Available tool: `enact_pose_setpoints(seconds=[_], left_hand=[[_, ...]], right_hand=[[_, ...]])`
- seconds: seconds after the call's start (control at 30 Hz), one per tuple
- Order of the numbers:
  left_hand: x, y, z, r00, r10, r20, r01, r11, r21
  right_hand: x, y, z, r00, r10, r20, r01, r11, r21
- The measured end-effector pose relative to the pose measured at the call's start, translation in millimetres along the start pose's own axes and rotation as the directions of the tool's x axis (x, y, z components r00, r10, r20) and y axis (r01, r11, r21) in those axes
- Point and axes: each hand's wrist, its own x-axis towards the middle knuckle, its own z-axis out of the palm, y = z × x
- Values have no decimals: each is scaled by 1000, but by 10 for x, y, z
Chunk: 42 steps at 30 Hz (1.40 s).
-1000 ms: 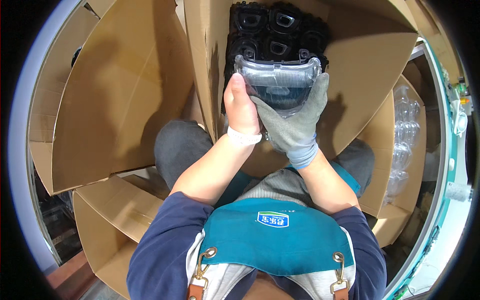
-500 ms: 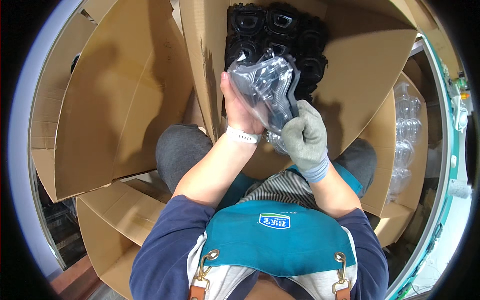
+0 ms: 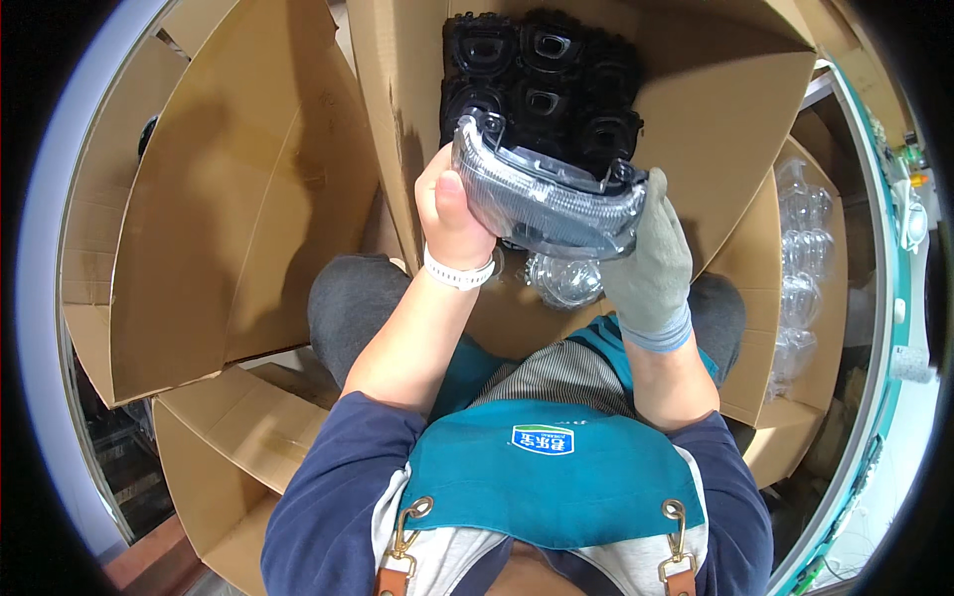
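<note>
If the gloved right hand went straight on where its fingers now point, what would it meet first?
The right hand would probably meet the cardboard box's right side panel, beside the black parts; depth is unclear, so it might pass above it.

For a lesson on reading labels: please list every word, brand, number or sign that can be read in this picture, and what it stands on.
Blue, white and green badge on the teal apron: bears lettering, which I will not copy out.
Small pale mark on the apron, just above the badge: too small to read.
Held clear-and-black part: no text I can make out.
</note>
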Motion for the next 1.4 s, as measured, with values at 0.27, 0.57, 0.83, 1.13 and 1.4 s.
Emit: enact_pose_setpoints(seconds=[0.27,0.57,0.83,1.13,1.4], left_hand=[[-107,52,77,999,26,-39,-19,989,150],[-119,316,358,986,151,-68,-131,962,240],[-95,272,271,995,79,-63,-60,964,259],[55,175,306,758,-588,-281,413,767,-492],[60,248,65,918,194,346,-302,908,292]], right_hand=[[39,-213,-2,977,168,-131,-191,963,-189],[-85,-169,138,976,216,-37,-147,769,621],[-243,-297,392,988,93,-126,-27,895,445],[60,-168,68,977,22,210,-56,986,157],[160,-173,-172,970,-127,209,110,990,90]])
